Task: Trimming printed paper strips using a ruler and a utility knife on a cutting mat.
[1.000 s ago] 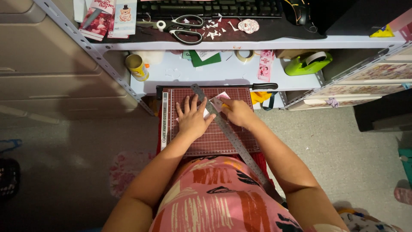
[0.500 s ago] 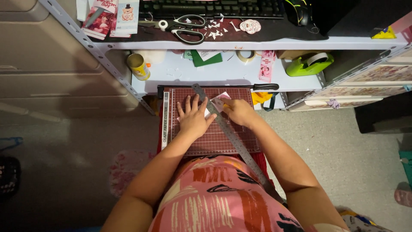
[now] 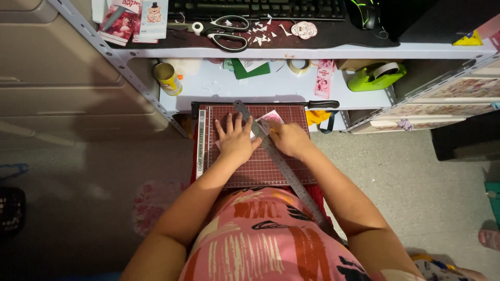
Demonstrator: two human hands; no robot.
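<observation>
1. Card (image 3: 271, 117): small, pink and white, lies flat on the cutter (image 3: 250, 166), near its top edge, under the raised blade arm (image 3: 276, 156). Both hands cover part of it.
2. Left hand (image 3: 237, 140): palm down, fingers spread flat, pressing the card's left side onto the red grid board. Grip open, closed on nothing.
3. Right hand (image 3: 288, 138): just right of the blade arm, fingers curled down at the card's right edge and touching it. Cannot tell whether it pinches the card or only presses on it.
4. Blade arm: long grey bar, runs diagonally from the board's top centre down to the lower right, passing between the two hands.
5. Cutter sits on the person's lap, against a low shelf (image 3: 291, 86).
6. On that shelf: yellow can (image 3: 167, 78), green paper (image 3: 250, 67), tape roll (image 3: 298, 65), green tape dispenser (image 3: 376, 76).
7. Desk (image 3: 333, 48) above: scissors (image 3: 225, 32), white paper scraps (image 3: 263, 31), keyboard (image 3: 260, 8), mouse (image 3: 364, 11), printed cards (image 3: 133, 21) at left.
</observation>
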